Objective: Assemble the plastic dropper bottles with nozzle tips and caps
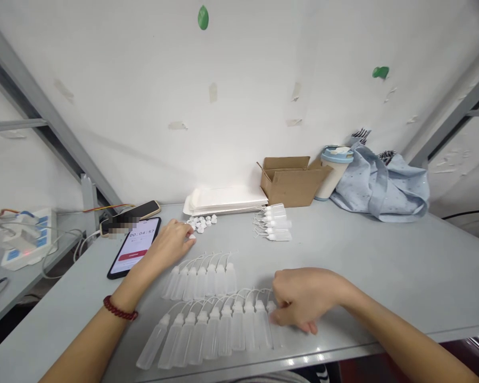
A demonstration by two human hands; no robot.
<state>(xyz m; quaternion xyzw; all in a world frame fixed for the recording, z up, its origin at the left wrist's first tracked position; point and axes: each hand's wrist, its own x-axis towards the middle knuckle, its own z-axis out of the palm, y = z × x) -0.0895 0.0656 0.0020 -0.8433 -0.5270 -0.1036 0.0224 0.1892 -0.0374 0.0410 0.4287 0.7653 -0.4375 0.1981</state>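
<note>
My left hand [173,242] reaches over the edge of a small pile of white caps [200,224], its fingers bent together around one white cap [192,236]. Two rows of translucent plastic squeeze bottles lie on the table: a back row [199,281] and a longer front row [213,332]. Thin curved white strips run from their necks. At the right end of the front row, my right hand [305,298] is curled, with thumb and finger at the last bottle [277,332], which it partly hides.
Several more bottles [277,223] lie beyond the rows. Behind them are white flat packs [227,199], an open cardboard box [291,186], a lidded cup [333,173] and a pale blue cloth bag [383,186]. A phone with a timer [133,255], a second phone [131,218] and a power strip [30,242] sit left.
</note>
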